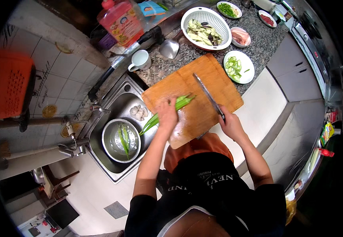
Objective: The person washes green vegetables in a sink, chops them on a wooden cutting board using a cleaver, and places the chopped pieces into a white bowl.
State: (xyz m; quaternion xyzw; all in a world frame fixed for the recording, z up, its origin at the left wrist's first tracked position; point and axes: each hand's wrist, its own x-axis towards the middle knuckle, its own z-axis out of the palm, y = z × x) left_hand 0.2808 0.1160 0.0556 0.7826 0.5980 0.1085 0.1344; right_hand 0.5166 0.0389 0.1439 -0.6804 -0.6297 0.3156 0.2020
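Observation:
My left hand (167, 115) is closed over a few long green peppers (184, 102) at the left side of the wooden cutting board (203, 79). Their cut-looking ends lie on the board, and the other ends stick out past its edge over the sink. In my right hand (231, 125) is the handle of a knife (206, 91), near the board's right edge. Its blade points away from me over the board, apart from the peppers. Just right of the board stands a white plate (247, 74) with sliced green pepper.
Left of the board, a steel sink (118, 173) holds a metal bowl (105, 148) with green peppers in water. A white mug (140, 60) and a spatula (169, 49) stand behind it. At the back are a white colander (185, 19) of sliced eggplant and a bowl of meat (240, 36).

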